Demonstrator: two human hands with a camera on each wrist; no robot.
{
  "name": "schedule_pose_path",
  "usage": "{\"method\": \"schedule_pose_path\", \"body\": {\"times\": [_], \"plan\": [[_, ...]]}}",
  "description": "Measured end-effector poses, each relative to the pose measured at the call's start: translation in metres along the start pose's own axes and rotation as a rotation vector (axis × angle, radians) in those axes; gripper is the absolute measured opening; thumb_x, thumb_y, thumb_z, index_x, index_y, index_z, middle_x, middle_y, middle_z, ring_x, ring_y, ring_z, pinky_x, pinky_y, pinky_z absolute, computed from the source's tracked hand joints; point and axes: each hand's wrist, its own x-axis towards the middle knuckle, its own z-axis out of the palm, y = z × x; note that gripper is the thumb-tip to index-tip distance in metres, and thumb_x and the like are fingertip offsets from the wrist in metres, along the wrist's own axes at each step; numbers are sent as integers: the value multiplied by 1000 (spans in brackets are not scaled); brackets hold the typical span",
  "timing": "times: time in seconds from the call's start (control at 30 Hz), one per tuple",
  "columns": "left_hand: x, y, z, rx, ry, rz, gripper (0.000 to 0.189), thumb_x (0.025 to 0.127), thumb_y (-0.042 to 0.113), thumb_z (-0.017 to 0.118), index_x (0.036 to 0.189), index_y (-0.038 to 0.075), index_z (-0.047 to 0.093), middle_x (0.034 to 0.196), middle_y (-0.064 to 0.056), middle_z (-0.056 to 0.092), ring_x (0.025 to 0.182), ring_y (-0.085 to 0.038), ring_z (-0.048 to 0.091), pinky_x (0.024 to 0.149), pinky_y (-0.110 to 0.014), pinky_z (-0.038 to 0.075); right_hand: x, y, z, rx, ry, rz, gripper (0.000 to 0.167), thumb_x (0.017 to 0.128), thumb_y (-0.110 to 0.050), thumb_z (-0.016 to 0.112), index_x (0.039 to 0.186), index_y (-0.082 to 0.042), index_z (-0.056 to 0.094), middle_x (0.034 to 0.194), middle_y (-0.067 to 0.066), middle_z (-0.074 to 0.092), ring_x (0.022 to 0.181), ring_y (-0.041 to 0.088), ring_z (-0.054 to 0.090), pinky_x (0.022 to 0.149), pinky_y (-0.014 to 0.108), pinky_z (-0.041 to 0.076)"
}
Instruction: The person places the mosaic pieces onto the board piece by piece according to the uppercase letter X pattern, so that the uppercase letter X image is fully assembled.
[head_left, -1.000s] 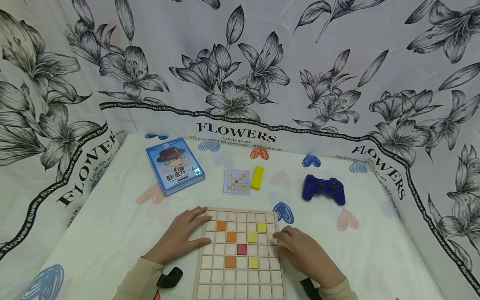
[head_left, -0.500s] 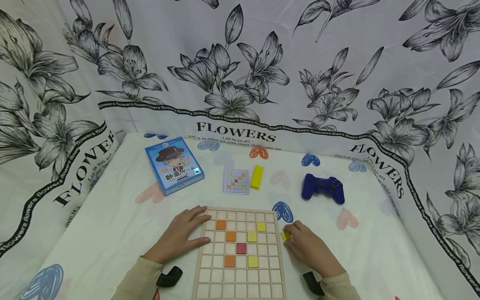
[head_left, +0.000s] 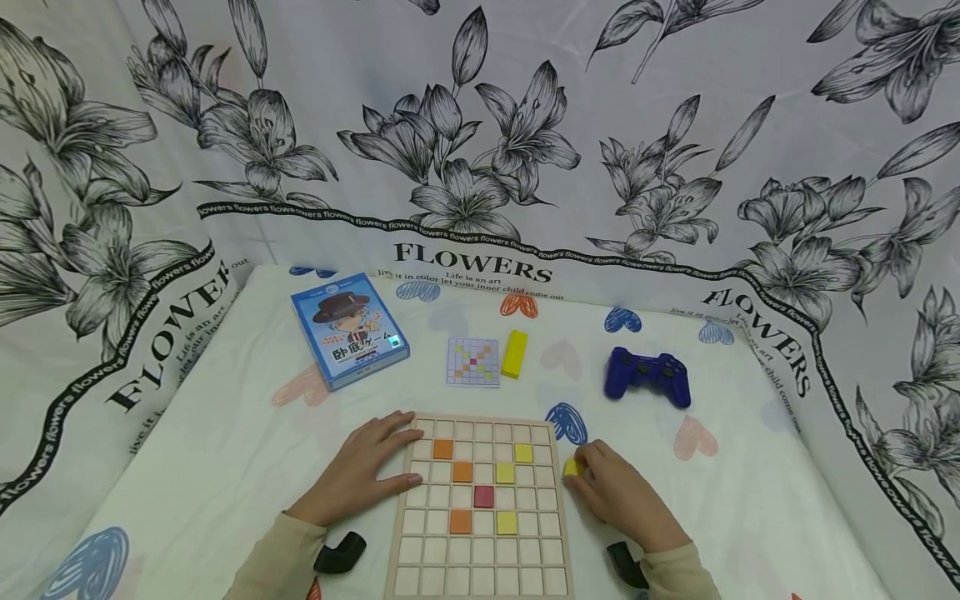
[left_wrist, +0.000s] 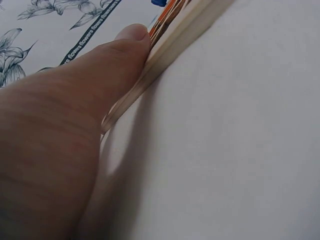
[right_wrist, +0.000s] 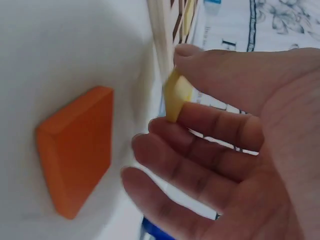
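Note:
My left hand (head_left: 358,471) rests at the left edge of a wooden grid board (head_left: 437,577), its thumb and fingertips touching the frame. In the left wrist view the thumb (left_wrist: 107,70) lies against the board's side. Just off the right edge, my right hand (head_left: 626,497) pinches a small yellow square tile (right_wrist: 176,95) between thumb and index finger. Orange tiles (head_left: 461,523), yellow tiles (head_left: 507,523) and one red tile (head_left: 483,497) sit in the board's cells. An orange tile (right_wrist: 77,152) lies on the cloth near the right hand, hidden in the head view.
Behind the board lie a small card with a coloured grid pattern (head_left: 472,362) and a yellow block (head_left: 514,354). A blue box (head_left: 351,332) is at the back left, a blue game controller (head_left: 647,377) at the right. Flower-printed cloth (head_left: 480,125) hangs behind.
My right hand has moved off the board's right edge, slightly to the right, and a yellow tile now shows in its fingers. The left hand and the tiles on the board stay put.

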Motion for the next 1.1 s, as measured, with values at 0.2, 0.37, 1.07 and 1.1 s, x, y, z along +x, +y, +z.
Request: {"method": "schedule_pose_path", "body": {"times": [0.2, 0.37, 1.07, 1.1], "plan": [[-1, -1, 1, 6, 19, 14, 63, 83, 60, 63, 136, 25, 54, 150, 2, 40, 140, -21, 33, 116, -43, 23, -2, -14, -8, -2, 22, -99, 29, 88, -27, 70, 110, -12, 60, 95, -8, 58, 79, 3, 54, 69, 25, 53], [-1, -1, 1, 6, 30, 19, 63, 83, 59, 64, 135, 24, 54, 149, 0, 41, 139, -23, 34, 115, -45, 23, -5, -42, -11, -62, 54, -278, 27, 87, -32, 70, 106, -14, 62, 97, -7, 59, 80, 3, 54, 70, 22, 54], [0, 0, -2, -17, -17, -18, 65, 85, 63, 58, 138, 26, 51, 152, 4, 37, 142, -19, 30, 117, -44, 21, -2, -139, 25, -122, -155, -601, 33, 95, -47, 53, 113, -21, 63, 99, -12, 59, 81, 0, 49, 76, 15, 49], [-1, 0, -2, -15, -21, -20, 65, 85, 63, 58, 138, 27, 51, 152, 4, 37, 142, -19, 29, 117, -44, 20, -1, -141, 26, -128, -172, -604, 33, 95, -48, 52, 113, -22, 63, 98, -13, 58, 81, 0, 48, 76, 15, 49]]}}
